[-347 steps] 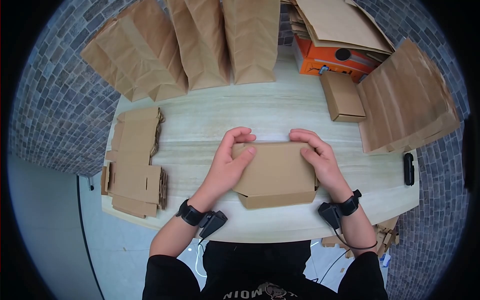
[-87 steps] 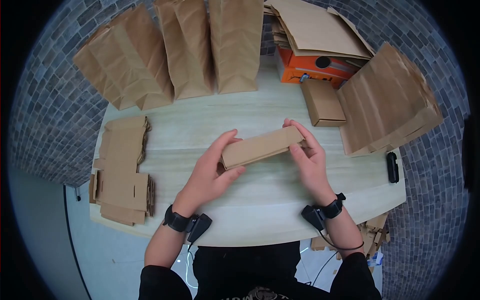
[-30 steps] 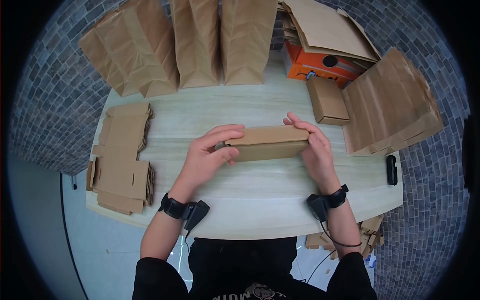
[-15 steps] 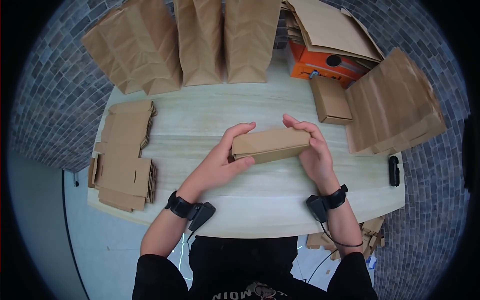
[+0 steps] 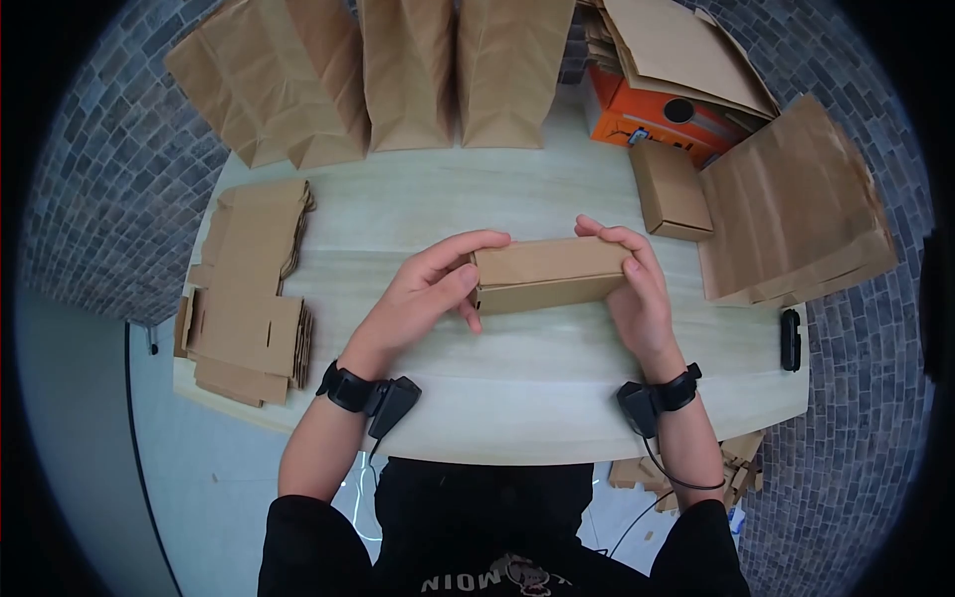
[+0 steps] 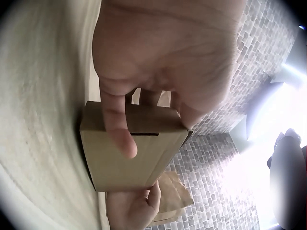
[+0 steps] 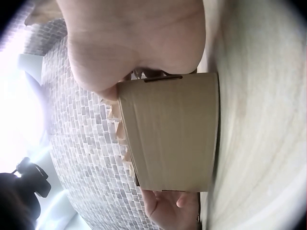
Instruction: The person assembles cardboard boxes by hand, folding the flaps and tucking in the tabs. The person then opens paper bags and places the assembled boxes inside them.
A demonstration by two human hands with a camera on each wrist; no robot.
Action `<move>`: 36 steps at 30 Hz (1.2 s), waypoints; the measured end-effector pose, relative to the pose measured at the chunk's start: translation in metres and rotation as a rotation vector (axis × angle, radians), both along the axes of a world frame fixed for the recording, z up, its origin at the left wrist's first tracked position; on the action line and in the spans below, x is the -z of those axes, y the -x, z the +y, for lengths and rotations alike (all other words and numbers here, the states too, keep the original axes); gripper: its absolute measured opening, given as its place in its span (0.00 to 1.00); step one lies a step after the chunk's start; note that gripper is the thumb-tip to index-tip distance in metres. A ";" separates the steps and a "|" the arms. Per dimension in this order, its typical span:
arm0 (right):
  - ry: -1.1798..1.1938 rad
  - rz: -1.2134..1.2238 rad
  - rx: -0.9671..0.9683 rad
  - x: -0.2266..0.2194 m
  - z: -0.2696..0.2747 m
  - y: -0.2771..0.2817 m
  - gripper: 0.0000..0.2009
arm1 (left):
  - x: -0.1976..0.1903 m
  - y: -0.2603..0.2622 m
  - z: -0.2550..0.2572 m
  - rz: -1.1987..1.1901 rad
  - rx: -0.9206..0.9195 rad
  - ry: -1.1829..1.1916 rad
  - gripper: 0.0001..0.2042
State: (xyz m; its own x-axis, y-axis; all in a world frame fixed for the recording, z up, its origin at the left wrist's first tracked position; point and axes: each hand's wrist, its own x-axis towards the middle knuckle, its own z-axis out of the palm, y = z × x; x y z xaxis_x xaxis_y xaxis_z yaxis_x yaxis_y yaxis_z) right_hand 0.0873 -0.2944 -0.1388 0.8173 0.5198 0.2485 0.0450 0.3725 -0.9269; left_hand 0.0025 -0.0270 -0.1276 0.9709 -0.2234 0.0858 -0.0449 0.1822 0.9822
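Note:
A small brown cardboard box [image 5: 550, 284] stands on its long side on the table, narrow face up, between both hands. My left hand [image 5: 413, 296] grips its left end, thumb near the top corner and other fingers reaching behind. In the left wrist view, one finger lies along the front of the box [image 6: 120, 160], below a small slot. My right hand [image 5: 642, 303] holds the right end, thumb on the upper corner and fingers over the back edge. The right wrist view shows the broad front face of the box [image 7: 168, 134], with slots at both ends.
Flat cardboard blanks [image 5: 249, 289] are stacked at the left of the table [image 5: 517, 393]. Paper bags [image 5: 408, 80] stand along the back. A closed cardboard box [image 5: 671, 189], an orange box [image 5: 647, 104], another paper bag [image 5: 796, 209] and a black object [image 5: 790, 340] are at the right.
The box lay flat 11.6 s ago and now stands on its long side. Over the last second, the left hand has shifted its hold at the box's left end, and the box has moved slightly right.

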 end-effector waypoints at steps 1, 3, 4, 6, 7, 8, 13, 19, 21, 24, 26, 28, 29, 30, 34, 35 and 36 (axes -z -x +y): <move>0.001 0.001 -0.002 0.000 0.000 0.000 0.19 | -0.001 0.000 0.000 0.001 -0.002 0.001 0.21; 0.043 -0.044 -0.003 0.000 0.000 0.000 0.20 | -0.004 0.000 0.000 0.017 -0.028 -0.016 0.18; 0.043 -0.043 -0.005 0.000 0.001 0.001 0.20 | -0.005 0.000 0.000 0.018 -0.031 -0.017 0.18; 0.047 -0.045 0.010 -0.001 0.002 0.002 0.20 | -0.005 0.001 -0.001 0.011 -0.055 -0.024 0.16; 0.047 -0.044 0.008 0.000 0.003 0.002 0.20 | -0.006 0.001 -0.001 0.012 -0.056 -0.024 0.16; 0.045 -0.043 0.009 0.000 0.002 0.001 0.19 | -0.007 0.001 -0.001 0.021 -0.061 -0.032 0.16; 0.053 -0.053 0.010 0.000 0.003 0.002 0.20 | -0.013 0.002 -0.007 0.037 -0.049 -0.071 0.16; 0.075 0.011 0.071 0.002 0.014 0.009 0.32 | -0.018 0.006 -0.014 -0.015 0.007 -0.226 0.24; 0.120 0.069 0.042 0.005 0.012 0.007 0.39 | -0.020 0.006 -0.016 0.016 0.042 -0.310 0.29; 0.147 0.036 0.037 0.004 0.012 0.007 0.41 | -0.013 0.008 -0.023 -0.007 0.018 -0.174 0.29; 0.150 0.028 0.038 0.006 0.010 0.007 0.42 | -0.010 0.008 -0.023 -0.006 0.028 -0.152 0.29; 0.152 0.014 0.038 0.003 0.010 0.007 0.42 | -0.013 0.008 -0.024 -0.011 0.036 -0.130 0.30; 0.174 0.002 0.049 0.002 0.011 0.009 0.43 | -0.014 0.008 -0.025 0.014 0.000 -0.092 0.30; 0.196 -0.011 0.058 0.000 0.011 0.009 0.43 | -0.015 0.009 -0.026 0.040 -0.038 -0.053 0.30; 0.134 -0.061 0.039 -0.010 0.009 0.015 0.43 | -0.012 0.008 -0.024 0.010 -0.046 0.016 0.31; 0.106 -0.044 0.012 -0.013 0.007 0.016 0.45 | -0.015 0.010 -0.025 -0.010 -0.080 0.004 0.30; 0.079 -0.028 -0.012 -0.015 0.005 0.016 0.47 | -0.017 0.011 -0.026 -0.031 -0.112 -0.007 0.29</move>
State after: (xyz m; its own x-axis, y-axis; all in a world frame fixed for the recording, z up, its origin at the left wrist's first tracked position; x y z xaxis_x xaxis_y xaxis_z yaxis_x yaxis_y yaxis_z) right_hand 0.0710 -0.2896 -0.1241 0.8040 0.5488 0.2287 0.0670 0.2985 -0.9520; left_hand -0.0083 -0.0533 -0.1108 0.9868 -0.1146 0.1148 -0.0948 0.1671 0.9814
